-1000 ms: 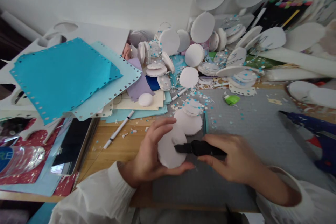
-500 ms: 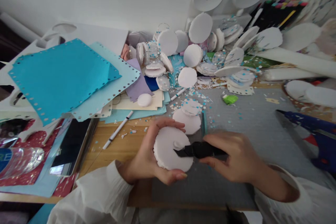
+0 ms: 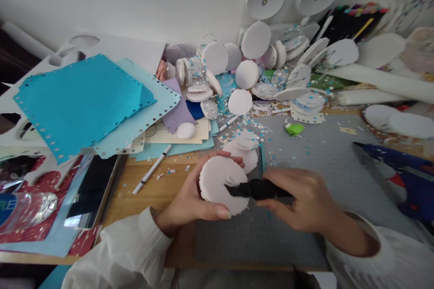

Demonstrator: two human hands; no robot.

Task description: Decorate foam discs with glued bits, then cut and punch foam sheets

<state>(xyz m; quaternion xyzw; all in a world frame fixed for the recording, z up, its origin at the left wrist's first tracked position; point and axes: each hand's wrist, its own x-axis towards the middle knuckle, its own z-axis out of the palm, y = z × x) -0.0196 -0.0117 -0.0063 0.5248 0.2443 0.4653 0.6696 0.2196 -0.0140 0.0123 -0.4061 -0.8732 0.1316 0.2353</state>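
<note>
My left hand [image 3: 190,201] grips a white foam-like disc [image 3: 215,180] with a ragged edge, fingers behind it and thumb along its lower rim. Wrapped round the black handle of a utility knife [image 3: 262,188] is my right hand [image 3: 303,201]. The knife's dark blade lies against the disc's face, beside a small raised white lump [image 3: 233,179]. Just behind my left fingertips, another white disc [image 3: 249,160] rests on the grey cutting mat [image 3: 257,244], partly covered by a smaller piece with blue and white confetti.
Many white discs [image 3: 247,74] crowd the back of the desk. A blue glue gun [image 3: 403,176] lies at the right. Leftward are blue paper sheets [image 3: 84,104], a white pen [image 3: 152,169], a phone [image 3: 90,192] and a clear bottle [image 3: 30,207]. A green wrapper [image 3: 294,129] sits on the mat.
The disc has tilted and risen slightly in my left hand, whose thumb has shifted up and left along the rim. The knife blade still touches its face. The camera view has shifted slightly.
</note>
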